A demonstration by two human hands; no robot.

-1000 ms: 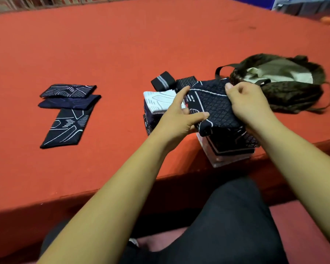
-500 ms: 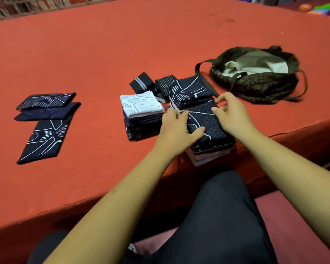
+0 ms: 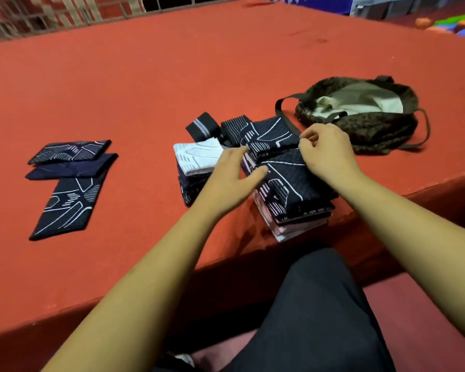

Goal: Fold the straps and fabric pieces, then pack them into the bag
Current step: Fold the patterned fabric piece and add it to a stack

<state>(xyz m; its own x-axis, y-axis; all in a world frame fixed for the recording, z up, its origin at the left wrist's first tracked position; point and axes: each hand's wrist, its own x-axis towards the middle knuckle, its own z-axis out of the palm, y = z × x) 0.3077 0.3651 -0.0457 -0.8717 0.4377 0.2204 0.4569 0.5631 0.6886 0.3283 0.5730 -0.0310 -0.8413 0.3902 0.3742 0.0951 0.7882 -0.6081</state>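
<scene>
A stack of folded fabric pieces point(image 3: 301, 218) stands at the table's front edge, topped by a dark quilted piece with white lines point(image 3: 287, 178). My left hand point(image 3: 234, 181) rests at the stack's left side, fingers apart, thumb touching the top piece. My right hand point(image 3: 328, 154) sits at that piece's far corner with fingers curled; whether it pinches cloth is unclear. Another folded dark piece point(image 3: 269, 134) lies just behind. A second stack with a white piece on top point(image 3: 196, 157) stands to the left. The dark patterned bag point(image 3: 373, 127) lies open at the right, showing a pale lining.
Two rolled straps point(image 3: 200, 126) point(image 3: 232, 127) sit behind the stacks. Three unfolded dark pieces point(image 3: 65, 205) lie flat at the left of the red table point(image 3: 145, 76). My dark-trousered leg point(image 3: 306, 304) is below the table's front edge. Colourful objects lie beyond the far right corner.
The dark quilted piece, held up in both hands a second ago, now lies on the stack. My left hand has slid off to the left and my right hand's fingers have curled in.
</scene>
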